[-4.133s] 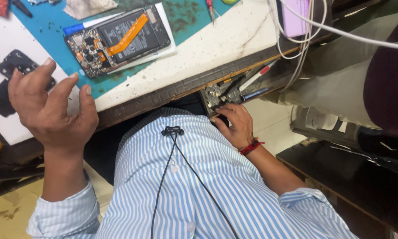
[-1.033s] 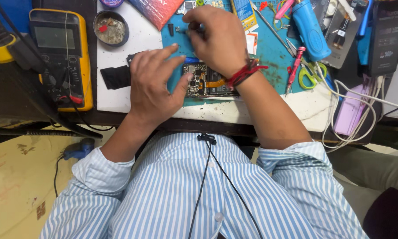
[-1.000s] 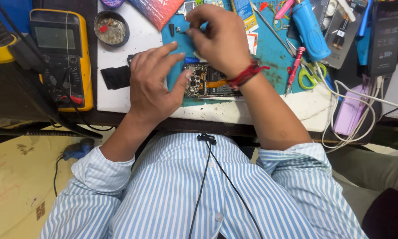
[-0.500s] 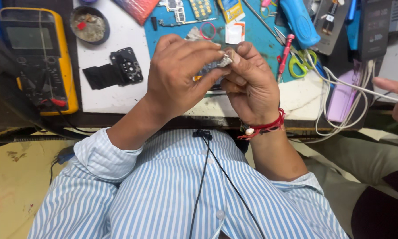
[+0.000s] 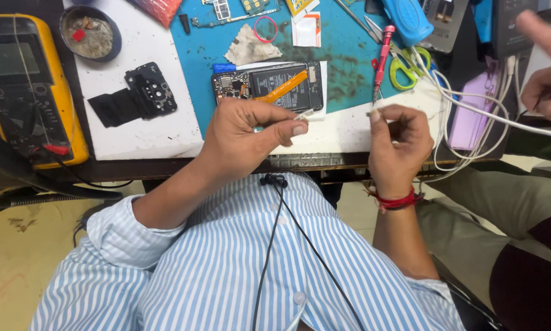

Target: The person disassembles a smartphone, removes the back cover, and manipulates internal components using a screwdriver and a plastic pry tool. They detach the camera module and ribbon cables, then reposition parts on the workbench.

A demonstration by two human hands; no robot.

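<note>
Phone (image 5: 269, 83), opened with its back off, lay flat on the blue mat (image 5: 343, 49) at the middle of the bench (image 5: 147, 138), an orange ribbon cable crossing its battery. Just in front of it the left hand (image 5: 245, 138) hovered above the bench edge, thumb and forefinger pinched together on a small pale strip (image 5: 305, 114) that pointed right. The right hand (image 5: 401, 147), well apart from the left, had its fingers curled loosely with thumb and forefinger tips together; whether they gripped anything was too small to tell. A red thread band (image 5: 395, 199) circled that wrist. To the left of the phone a black camera cover piece (image 5: 137, 98) rested on the white part of the bench, near a round dish (image 5: 90, 32) and a yellow meter (image 5: 27, 86). A red screwdriver (image 5: 381, 61) and green-handled scissors (image 5: 404, 67) lay right of the phone beside white cables (image 5: 471, 107). Another person's hand (image 5: 548, 67) showed at the right edge
</note>
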